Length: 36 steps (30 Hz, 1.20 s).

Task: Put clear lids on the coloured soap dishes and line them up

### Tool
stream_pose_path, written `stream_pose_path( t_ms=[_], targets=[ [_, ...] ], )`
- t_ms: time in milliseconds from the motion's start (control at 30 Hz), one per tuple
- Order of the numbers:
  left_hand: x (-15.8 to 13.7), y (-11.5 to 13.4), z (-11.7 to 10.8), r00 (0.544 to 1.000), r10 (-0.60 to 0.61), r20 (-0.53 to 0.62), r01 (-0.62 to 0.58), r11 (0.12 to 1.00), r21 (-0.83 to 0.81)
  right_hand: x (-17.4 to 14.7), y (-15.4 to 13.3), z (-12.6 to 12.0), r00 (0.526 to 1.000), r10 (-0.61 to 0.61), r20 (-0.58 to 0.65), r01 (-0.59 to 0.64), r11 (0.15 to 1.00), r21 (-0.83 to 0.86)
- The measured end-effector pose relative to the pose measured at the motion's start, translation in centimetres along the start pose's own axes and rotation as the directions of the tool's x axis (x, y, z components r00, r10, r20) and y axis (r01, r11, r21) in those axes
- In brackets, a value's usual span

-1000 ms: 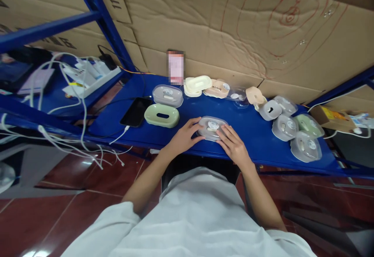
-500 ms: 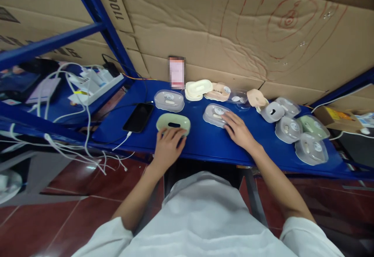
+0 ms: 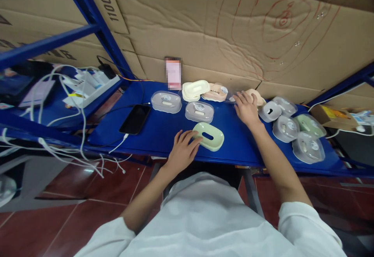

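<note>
A light green oval tray [image 3: 214, 143] with a dark slot in its middle lies near the table's front edge. My left hand [image 3: 184, 149] has its thumb and index finger at the tray's left end, its other fingers spread beside it. Toward the back, my right hand [image 3: 247, 108] reaches with fingers apart over a clear plastic lid [image 3: 230, 96]. A peach-coloured piece [image 3: 257, 96] is partly hidden behind that hand. Left of centre sit two closed oval boxes with clear lids, a greyish box [image 3: 199, 112] and another box [image 3: 166, 103].
A black phone [image 3: 134, 119] and white cable lie at left; a second phone [image 3: 173, 73] leans on the cardboard wall. Cream trays [image 3: 194, 90] and a peach box [image 3: 216, 92] stand at the back. Several lidded boxes [image 3: 309, 147] cluster right. Blue shelf posts [image 3: 96, 23] rise left.
The green tray has moved right along with my left hand. The greyish lidded box now lies farther left, and my right hand has left it for the back of the table.
</note>
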<state>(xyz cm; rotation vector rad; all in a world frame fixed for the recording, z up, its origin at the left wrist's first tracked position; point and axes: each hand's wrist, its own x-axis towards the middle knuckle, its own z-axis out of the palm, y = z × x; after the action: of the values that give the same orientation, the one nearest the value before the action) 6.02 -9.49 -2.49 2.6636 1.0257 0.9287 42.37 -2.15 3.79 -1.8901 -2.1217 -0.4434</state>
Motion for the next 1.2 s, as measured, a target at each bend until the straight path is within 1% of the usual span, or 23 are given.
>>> stream_pose_path(
  t_ms=[33, 100, 133, 200, 233, 267, 333, 367, 433, 467, 533, 600, 667, 700, 767, 833, 867, 933, 1033, 1133, 1200],
  targets=[
    [0.0, 0.0, 0.0, 1.0, -0.001, -0.006, 0.001, 1.0, 0.004, 0.3, 0.6, 0.1, 1.0, 0.02, -0.001, -0.02, 1.0, -0.019],
    [-0.1, 0.1, 0.2, 1.0, 0.006, -0.019, -0.006, 1.0, 0.013, 0.5, 1.9, 0.2, 0.991, 0.133, -0.032, -0.134, 0.99, -0.041],
    [-0.1, 0.2, 0.3, 1.0, 0.009, -0.028, -0.009, 1.0, 0.017, 0.5, 2.8, 0.2, 0.977, 0.209, -0.041, -0.211, 0.977, -0.038],
    [-0.2, 0.2, 0.5, 0.999, 0.011, -0.047, -0.01, 1.0, 0.019, 0.2, 4.6, 0.1, 0.941, 0.339, -0.021, -0.339, 0.941, -0.004],
    [-0.2, 0.2, 0.5, 0.998, 0.008, -0.058, -0.007, 1.0, 0.021, -0.1, 5.3, 0.0, 0.929, 0.37, -0.01, -0.37, 0.929, 0.027],
    [-0.3, 0.2, 0.6, 0.997, 0.005, -0.071, -0.003, 1.0, 0.023, -0.5, 5.8, -0.3, 0.926, 0.376, -0.014, -0.374, 0.925, 0.066],
    [-0.3, 0.1, 0.7, 0.994, -0.007, -0.107, 0.011, 0.999, 0.038, -1.7, 5.6, -1.2, 0.937, 0.335, -0.096, -0.319, 0.936, 0.151],
    [-0.3, 0.1, 0.7, 0.992, -0.01, -0.129, 0.016, 0.999, 0.048, -2.5, 4.9, -1.8, 0.943, 0.294, -0.159, -0.265, 0.947, 0.18],
    [-0.3, 0.2, 0.7, 0.984, -0.003, -0.178, 0.013, 0.999, 0.053, -4.8, 2.0, -3.1, 0.951, 0.184, -0.249, -0.14, 0.973, 0.185],
    [-0.2, 0.2, 0.7, 0.98, 0.003, -0.198, 0.006, 0.999, 0.041, -6.1, 0.1, -3.6, 0.957, 0.126, -0.261, -0.085, 0.983, 0.165],
    [-0.2, 0.1, 0.6, 0.977, 0.002, -0.213, -0.004, 1.0, -0.006, -9.0, -3.9, -4.2, 0.979, 0.016, -0.205, 0.009, 0.993, 0.119],
    [-0.2, 0.1, 0.5, 0.979, -0.021, -0.202, 0.011, 0.999, -0.05, -11.3, -7.5, -4.3, 0.988, -0.051, -0.146, 0.068, 0.991, 0.115],
    [-0.3, -0.1, 0.3, 0.986, -0.03, -0.167, 0.016, 0.996, -0.082, -12.8, -9.7, -3.8, 0.99, -0.074, -0.119, 0.091, 0.985, 0.147],
    [-0.4, -0.3, 0.2, 0.989, -0.027, -0.147, 0.012, 0.995, -0.098, -13.2, -10.1, -3.5, 0.99, -0.083, -0.112, 0.103, 0.978, 0.18],
    [-0.6, -0.7, -0.1, 0.992, -0.023, -0.127, 0.007, 0.993, -0.121, -13.5, -10.0, -3.1, 0.989, -0.122, -0.088, 0.142, 0.951, 0.273],
    [-0.8, -1.3, -0.4, 0.989, -0.043, -0.144, 0.026, 0.993, -0.117, -13.8, -8.7, -2.9, 0.987, -0.148, -0.065, 0.161, 0.923, 0.35],
    [-0.9, -1.6, -0.6, 0.985, -0.055, -0.161, 0.037, 0.993, -0.111, -13.9, -7.8, -2.8, 0.989, -0.135, -0.058, 0.147, 0.92, 0.363],
    [-1.0, -2.0, -0.7, 0.981, -0.063, -0.184, 0.043, 0.992, -0.115, -14.5, -6.2, -2.6, 0.996, -0.072, -0.047, 0.084, 0.937, 0.338],
    [-0.9, -2.1, -0.7, 0.984, -0.055, -0.172, 0.03, 0.989, -0.146, -15.4, -4.7, -2.2, 0.999, -0.014, -0.035, 0.024, 0.953, 0.303],
    [-0.8, -2.0, -0.8, 0.988, -0.053, -0.148, 0.033, 0.99, -0.136, -15.9, -4.5, -2.2, 0.997, 0.001, -0.083, 0.026, 0.945, 0.326],
    [-0.9, -2.3, -1.0, 0.987, -0.055, -0.151, 0.042, 0.996, -0.083, -15.6, -4.6, -2.6, 0.994, -0.016, -0.106, 0.053, 0.936, 0.348]
  ],
)
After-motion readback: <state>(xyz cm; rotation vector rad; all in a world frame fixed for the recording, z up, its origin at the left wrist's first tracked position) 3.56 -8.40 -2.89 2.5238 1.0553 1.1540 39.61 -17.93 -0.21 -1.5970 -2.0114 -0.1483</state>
